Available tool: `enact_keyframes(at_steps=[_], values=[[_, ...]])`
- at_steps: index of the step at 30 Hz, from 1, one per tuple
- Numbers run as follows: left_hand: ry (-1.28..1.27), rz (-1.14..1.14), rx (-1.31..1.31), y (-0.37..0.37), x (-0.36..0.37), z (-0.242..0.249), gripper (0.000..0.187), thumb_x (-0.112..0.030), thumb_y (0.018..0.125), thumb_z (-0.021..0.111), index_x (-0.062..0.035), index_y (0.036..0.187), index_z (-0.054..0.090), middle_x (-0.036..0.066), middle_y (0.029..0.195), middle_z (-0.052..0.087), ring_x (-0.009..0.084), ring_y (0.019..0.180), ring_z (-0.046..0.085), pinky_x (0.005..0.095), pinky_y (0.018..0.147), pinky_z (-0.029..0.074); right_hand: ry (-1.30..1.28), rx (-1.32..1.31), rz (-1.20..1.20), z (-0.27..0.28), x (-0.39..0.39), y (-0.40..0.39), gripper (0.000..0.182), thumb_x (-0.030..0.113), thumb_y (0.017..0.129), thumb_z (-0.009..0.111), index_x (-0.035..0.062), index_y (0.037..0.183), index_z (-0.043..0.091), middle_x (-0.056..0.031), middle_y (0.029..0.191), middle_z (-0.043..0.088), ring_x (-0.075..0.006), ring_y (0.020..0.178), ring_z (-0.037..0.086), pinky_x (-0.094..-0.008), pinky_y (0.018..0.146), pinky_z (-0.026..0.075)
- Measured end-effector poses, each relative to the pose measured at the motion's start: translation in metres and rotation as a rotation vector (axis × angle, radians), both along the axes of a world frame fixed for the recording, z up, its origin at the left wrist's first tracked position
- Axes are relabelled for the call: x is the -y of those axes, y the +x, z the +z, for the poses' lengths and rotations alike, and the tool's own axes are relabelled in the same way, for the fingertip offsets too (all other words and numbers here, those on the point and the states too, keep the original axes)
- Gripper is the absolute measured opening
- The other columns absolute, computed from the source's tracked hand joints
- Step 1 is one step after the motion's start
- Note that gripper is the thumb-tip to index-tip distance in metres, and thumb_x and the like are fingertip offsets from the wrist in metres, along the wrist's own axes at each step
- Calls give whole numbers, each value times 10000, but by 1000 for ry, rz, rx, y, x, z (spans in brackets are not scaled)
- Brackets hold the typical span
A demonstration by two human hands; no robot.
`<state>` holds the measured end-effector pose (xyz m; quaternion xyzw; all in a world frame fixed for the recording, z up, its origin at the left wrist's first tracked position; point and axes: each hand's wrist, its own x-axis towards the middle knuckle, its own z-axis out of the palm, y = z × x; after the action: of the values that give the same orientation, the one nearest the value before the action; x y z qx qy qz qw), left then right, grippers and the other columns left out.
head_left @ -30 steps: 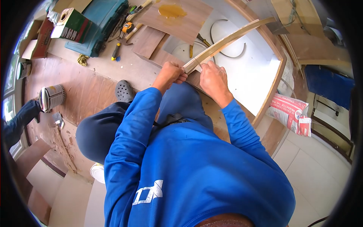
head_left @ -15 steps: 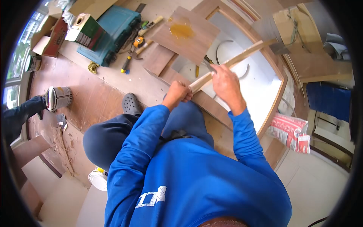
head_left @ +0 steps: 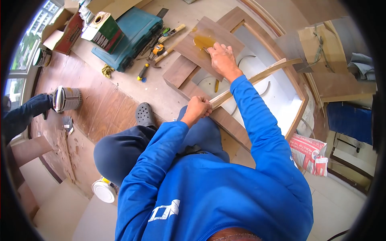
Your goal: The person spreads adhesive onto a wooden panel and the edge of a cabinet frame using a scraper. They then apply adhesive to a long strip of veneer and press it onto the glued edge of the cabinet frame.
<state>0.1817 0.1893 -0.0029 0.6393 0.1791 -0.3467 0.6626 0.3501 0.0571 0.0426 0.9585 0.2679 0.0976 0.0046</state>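
A long thin wooden strip (head_left: 257, 77) slants across the open cabinet frame (head_left: 298, 100). My left hand (head_left: 198, 109) is closed round the strip's lower end, near my knee. Further up, my right hand (head_left: 223, 59) is closed at the edge of an amber puddle (head_left: 204, 41) on a brown board (head_left: 193, 48). A small thin tool, perhaps a blade, shows at its fingertips, mostly hidden by the fingers. The strip passes under my right forearm.
Left of the board lie a hammer (head_left: 152, 62), a tape measure (head_left: 159, 50) and a teal case (head_left: 134, 34). A co-worker's gloved hand holds a can (head_left: 68, 99) at the far left. A cement bag (head_left: 307, 152) lies right of the cabinet.
My right hand has moved from the wooden strip up to the amber puddle on the board. My left hand still holds the strip's end. The view has shifted slightly.
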Motion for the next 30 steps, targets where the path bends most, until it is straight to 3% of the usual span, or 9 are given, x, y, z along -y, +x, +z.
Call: enact_keyframes(at_steps=[4,7,10,12,16,18,22,28,30], values=[[-17,10,8,-1,2,0,108,-126,899,660,-34,843,653,82,726,686,142,596,627,274,518,497,-47,-4,-15,-9,-5,-2,151,144,917,546,137,940,696,-76,1007,625,-270,1007,624,-476,892,423],[-11,12,15,-1,2,3,111,-126,901,660,-33,839,651,82,720,682,142,595,625,272,518,494,-115,-70,28,2,-4,-9,204,152,946,534,133,1029,720,-74,970,612,-280,971,612,-448,848,430],[-6,7,20,-1,1,2,107,-118,902,659,-31,840,651,86,718,682,146,596,629,274,515,495,-43,-97,-3,22,2,-13,167,153,912,563,137,979,715,-73,1000,622,-275,1005,620,-476,886,420],[-14,18,18,-2,2,-2,105,-115,902,659,-29,843,652,87,718,682,147,596,631,275,513,494,172,18,-81,32,9,-19,188,144,914,580,126,1033,725,-72,989,619,-279,985,619,-464,869,420],[-16,22,39,-3,3,1,102,-107,905,657,-26,844,655,91,717,684,149,594,637,277,507,496,377,-15,-70,49,19,-28,209,127,915,605,119,1091,718,-60,976,610,-270,972,612,-451,846,418],[-15,27,40,-2,4,2,100,-104,905,656,-24,845,658,92,719,686,149,593,637,276,508,496,408,160,-40,69,16,-27,241,123,914,627,118,1139,710,-45,984,615,-262,960,615,-451,822,424],[-8,18,52,-2,3,3,96,-95,905,655,-17,850,666,95,718,688,150,592,638,275,509,499,406,189,-4,109,8,-14,235,118,912,638,118,1137,705,-32,997,625,-265,933,623,-439,793,435],[7,37,36,-3,3,5,107,-105,900,663,-13,846,668,93,709,686,145,591,638,277,509,503,696,454,161,183,-3,-23,257,56,896,664,81,1150,698,-104,964,623,-302,853,625,-394,744,488],[24,25,45,-3,4,-1,103,-101,896,660,-9,850,670,93,710,686,145,589,637,276,509,502,763,561,134,219,-9,-40,320,203,1034,569,59,1319,564,-118,905,617,-319,780,624,-479,747,584]])
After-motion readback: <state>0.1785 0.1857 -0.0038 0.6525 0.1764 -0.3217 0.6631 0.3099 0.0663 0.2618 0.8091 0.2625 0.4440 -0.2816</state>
